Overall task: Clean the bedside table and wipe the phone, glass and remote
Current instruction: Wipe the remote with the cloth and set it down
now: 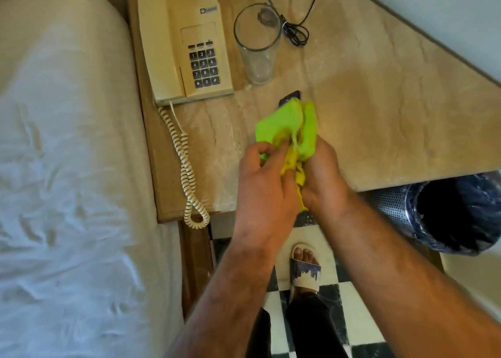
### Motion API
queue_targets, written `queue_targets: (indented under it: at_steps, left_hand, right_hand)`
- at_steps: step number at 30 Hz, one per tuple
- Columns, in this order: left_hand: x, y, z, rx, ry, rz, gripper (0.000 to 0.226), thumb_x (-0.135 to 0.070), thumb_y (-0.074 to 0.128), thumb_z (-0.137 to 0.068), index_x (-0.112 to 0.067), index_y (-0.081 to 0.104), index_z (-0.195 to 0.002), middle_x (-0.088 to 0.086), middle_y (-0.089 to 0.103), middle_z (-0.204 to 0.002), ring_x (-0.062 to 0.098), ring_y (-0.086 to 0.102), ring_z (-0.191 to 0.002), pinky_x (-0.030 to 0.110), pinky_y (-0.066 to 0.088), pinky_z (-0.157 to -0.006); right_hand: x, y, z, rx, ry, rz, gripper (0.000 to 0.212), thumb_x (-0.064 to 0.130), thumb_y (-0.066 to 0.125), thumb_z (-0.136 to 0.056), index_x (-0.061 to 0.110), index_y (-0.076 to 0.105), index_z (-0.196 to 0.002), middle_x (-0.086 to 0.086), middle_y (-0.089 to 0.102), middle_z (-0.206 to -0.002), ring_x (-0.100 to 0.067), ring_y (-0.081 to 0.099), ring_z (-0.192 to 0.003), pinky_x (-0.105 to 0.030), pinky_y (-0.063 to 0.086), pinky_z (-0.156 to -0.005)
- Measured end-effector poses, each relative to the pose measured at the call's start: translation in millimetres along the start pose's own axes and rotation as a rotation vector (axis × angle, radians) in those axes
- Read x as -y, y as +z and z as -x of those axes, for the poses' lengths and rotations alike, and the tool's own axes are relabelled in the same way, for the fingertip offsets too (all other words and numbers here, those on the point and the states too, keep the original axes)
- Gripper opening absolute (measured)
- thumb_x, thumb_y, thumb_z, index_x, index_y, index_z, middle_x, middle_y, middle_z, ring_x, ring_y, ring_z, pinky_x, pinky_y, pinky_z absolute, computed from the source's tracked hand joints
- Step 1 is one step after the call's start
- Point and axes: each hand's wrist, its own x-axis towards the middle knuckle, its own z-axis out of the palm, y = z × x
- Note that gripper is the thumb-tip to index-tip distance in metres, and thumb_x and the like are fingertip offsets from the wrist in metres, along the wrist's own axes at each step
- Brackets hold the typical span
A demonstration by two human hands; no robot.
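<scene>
A green and yellow cloth [282, 124] is bunched around a dark remote [290, 97], and only the remote's far tip sticks out. Both hands hold this bundle just above the front of the marble bedside table [379, 113]. My left hand [263, 184] pinches the cloth from the left. My right hand [322, 178] grips the wrapped remote from the right. A cream desk phone [187, 45] rests at the table's back left, handset on its cradle. An empty clear glass [257, 43] stands upright just right of the phone.
The phone's coiled cord [187, 167] runs down and hangs over the table's front edge. A black cable [295, 32] lies behind the glass. A bed [67, 167] borders the table's left. A lined metal bin [447, 214] stands low right, and my sandalled foot [305, 271] is on the checkered floor.
</scene>
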Motion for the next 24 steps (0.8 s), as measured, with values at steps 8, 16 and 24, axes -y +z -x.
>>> queue_targets:
  at_steps: [8, 16, 24]
  left_hand:
    - [-0.3, 3.7, -89.2, -0.012, -0.070, -0.069, 0.038, -0.016, 0.050, -0.106, -0.013, 0.061, -0.142, 0.009, 0.049, -0.133, 0.024, 0.053, -0.123, 0.031, 0.042, -0.110]
    - [2.1, -3.5, 22.9, -0.022, -0.070, 0.212, 0.023, -0.026, 0.055, -0.107, -0.018, 0.068, -0.124, -0.003, 0.056, -0.116, -0.006, 0.056, -0.102, 0.000, 0.039, -0.081]
    - [15.5, -8.8, -61.5, -0.144, -0.181, 0.057, 0.039, -0.017, 0.048, -0.108, -0.019, 0.060, -0.145, 0.002, 0.055, -0.128, 0.004, 0.049, -0.105, -0.001, 0.031, -0.084]
  right_hand:
    - [-22.2, -1.0, 13.6, -0.030, -0.024, 0.053, 0.045, 0.046, 0.055, -0.107, 0.011, 0.073, -0.128, -0.012, 0.078, -0.106, -0.031, 0.072, -0.104, -0.043, 0.058, -0.083]
    - [26.0, 12.9, -15.5, -0.075, -0.153, 0.088, 0.046, 0.043, 0.057, -0.106, 0.004, 0.074, -0.126, -0.004, 0.074, -0.086, -0.015, 0.068, -0.065, -0.027, 0.059, -0.064]
    - [-36.4, 2.1, 10.7, 0.046, -0.169, 0.245, 0.042, 0.041, 0.040, -0.113, 0.023, 0.059, -0.146, -0.005, 0.073, -0.133, -0.020, 0.070, -0.125, -0.048, 0.052, -0.114]
